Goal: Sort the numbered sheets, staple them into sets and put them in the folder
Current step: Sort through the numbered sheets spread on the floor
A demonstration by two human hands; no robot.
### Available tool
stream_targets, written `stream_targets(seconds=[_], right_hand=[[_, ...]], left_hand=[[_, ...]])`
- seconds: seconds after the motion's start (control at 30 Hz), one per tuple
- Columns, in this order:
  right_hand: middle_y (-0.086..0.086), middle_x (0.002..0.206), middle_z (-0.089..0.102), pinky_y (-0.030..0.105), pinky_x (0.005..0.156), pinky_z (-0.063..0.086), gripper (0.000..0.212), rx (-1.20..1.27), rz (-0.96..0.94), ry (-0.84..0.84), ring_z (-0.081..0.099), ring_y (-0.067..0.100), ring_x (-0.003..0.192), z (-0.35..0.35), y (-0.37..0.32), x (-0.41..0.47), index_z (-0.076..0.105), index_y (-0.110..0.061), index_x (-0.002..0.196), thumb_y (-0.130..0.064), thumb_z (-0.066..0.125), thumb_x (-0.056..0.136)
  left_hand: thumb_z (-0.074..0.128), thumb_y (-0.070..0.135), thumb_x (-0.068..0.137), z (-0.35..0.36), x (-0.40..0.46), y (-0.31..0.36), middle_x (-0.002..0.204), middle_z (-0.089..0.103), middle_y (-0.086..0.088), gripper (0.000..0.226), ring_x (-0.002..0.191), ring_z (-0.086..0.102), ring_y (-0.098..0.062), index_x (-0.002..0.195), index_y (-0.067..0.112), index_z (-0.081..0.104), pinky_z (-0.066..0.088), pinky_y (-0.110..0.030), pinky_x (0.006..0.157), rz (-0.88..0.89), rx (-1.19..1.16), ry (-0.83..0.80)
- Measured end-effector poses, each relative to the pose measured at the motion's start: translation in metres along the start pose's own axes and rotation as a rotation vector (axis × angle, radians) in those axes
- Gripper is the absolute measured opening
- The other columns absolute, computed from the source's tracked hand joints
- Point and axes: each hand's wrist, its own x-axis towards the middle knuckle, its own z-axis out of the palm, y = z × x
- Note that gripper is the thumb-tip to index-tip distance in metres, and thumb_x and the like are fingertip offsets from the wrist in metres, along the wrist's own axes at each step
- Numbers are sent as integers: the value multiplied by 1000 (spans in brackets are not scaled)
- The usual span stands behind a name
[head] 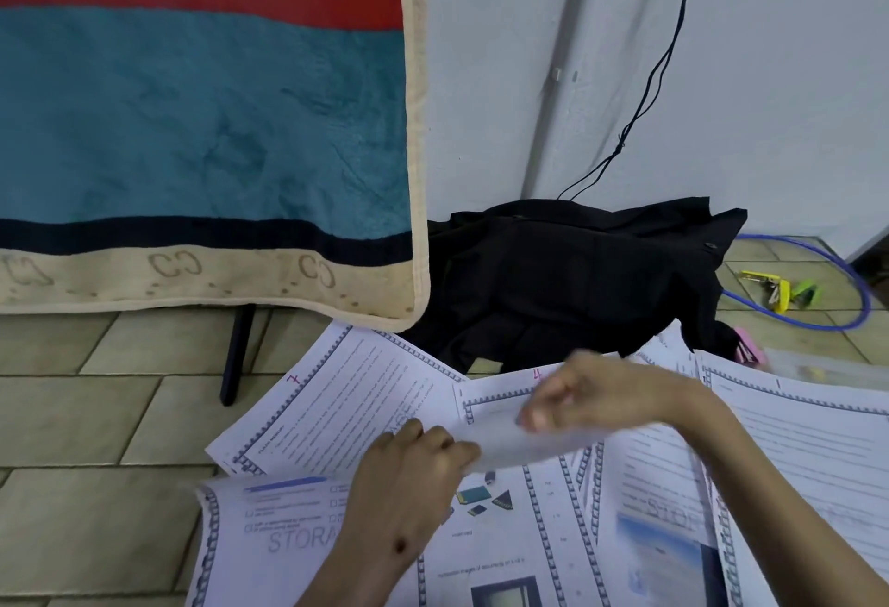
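Note:
Several printed sheets with chequered borders lie spread on the tiled floor; one [346, 395] carries a pink handwritten 7. My left hand [413, 476] and my right hand [591, 395] both hold a sheet [500, 419] marked with a pink 4, lifted and bent just above the pile. The left fingers pinch its lower left edge and the right fingers grip its upper middle. The held sheet is blurred. A pink stapler [748, 349] lies at the right beside the black cloth. A clear plastic folder [827, 368] lies just right of it.
A black garment [567, 279] is heaped on the floor behind the papers. A striped blanket [202, 125] hangs at the left over a dark leg [235, 356]. Keys with yellow and green tags [779, 291] and a blue cable loop [851, 284] lie at far right.

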Motion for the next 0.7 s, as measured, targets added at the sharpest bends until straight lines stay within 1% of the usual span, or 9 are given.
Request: stream_targets(seconds=[0.07, 0.13, 0.2, 0.23, 0.37, 0.43, 0.5, 0.6, 0.7], right_hand=[[4, 94, 74, 21, 83, 48, 26, -19, -8, 160, 64, 6, 83, -16, 5, 28, 74, -10, 92, -34, 64, 87], [1, 104, 72, 23, 89, 47, 21, -207, 62, 187, 63, 10, 95, -26, 11, 59, 72, -13, 101, -27, 63, 88], [1, 112, 69, 25, 91, 45, 25, -318, 168, 84, 61, 16, 105, -28, 18, 82, 69, -14, 108, -27, 64, 87], [2, 113, 68, 27, 91, 45, 27, -337, 201, 49, 61, 18, 106, -28, 21, 90, 69, -13, 109, -27, 65, 86], [3, 103, 71, 29, 88, 48, 17, -309, 179, -3, 62, 15, 92, -28, 21, 97, 72, -11, 99, -18, 68, 84], [0, 92, 70, 27, 85, 50, 12, -298, 162, -8, 60, 12, 86, -26, 20, 95, 73, -12, 94, -13, 67, 84], [-5, 82, 66, 25, 81, 49, 5, -278, 142, -5, 59, 10, 81, -23, 21, 92, 72, -16, 85, -13, 68, 83], [-2, 80, 65, 21, 72, 47, 18, -185, 89, 40, 56, 7, 75, -22, 20, 85, 65, -25, 70, -12, 69, 82], [3, 84, 65, 24, 66, 47, 29, -167, -2, 165, 53, 11, 73, -28, 10, 79, 63, -28, 70, -3, 60, 85]], left_hand=[[93, 29, 28, 2, 9, -8, 47, 58, 15, 43, 42, 53, -6, 61, 40, 68, 36, -19, 33, 3, -19, 1], [90, 32, 46, -10, 18, -13, 53, 61, 15, 31, 47, 56, -5, 67, 40, 70, 38, -18, 39, 9, -66, 20], [67, 39, 82, -20, 27, -19, 76, 68, 8, 10, 70, 63, -13, 90, 33, 68, 39, -22, 55, -30, -94, 18], [51, 43, 91, -24, 30, -22, 83, 66, 2, 20, 78, 62, -19, 96, 28, 64, 38, -25, 61, -92, -163, -66], [48, 55, 88, -20, 41, -37, 73, 50, 1, 42, 79, 55, -24, 82, 14, 55, 34, -29, 63, -221, -289, -207], [50, 57, 86, -18, 43, -40, 69, 40, 5, 45, 75, 47, -21, 67, 19, 37, 31, -30, 63, -245, -262, -230], [51, 57, 85, -16, 45, -39, 70, 38, 7, 45, 77, 44, -19, 65, 22, 33, 30, -30, 64, -250, -246, -226], [52, 54, 86, -17, 46, -36, 78, 45, 3, 38, 77, 45, -18, 76, 19, 44, 31, -29, 65, -244, -256, -229], [54, 52, 86, -22, 48, -37, 67, 35, 4, 47, 59, 36, -13, 63, 20, 29, 25, -28, 52, -254, -273, -220]])
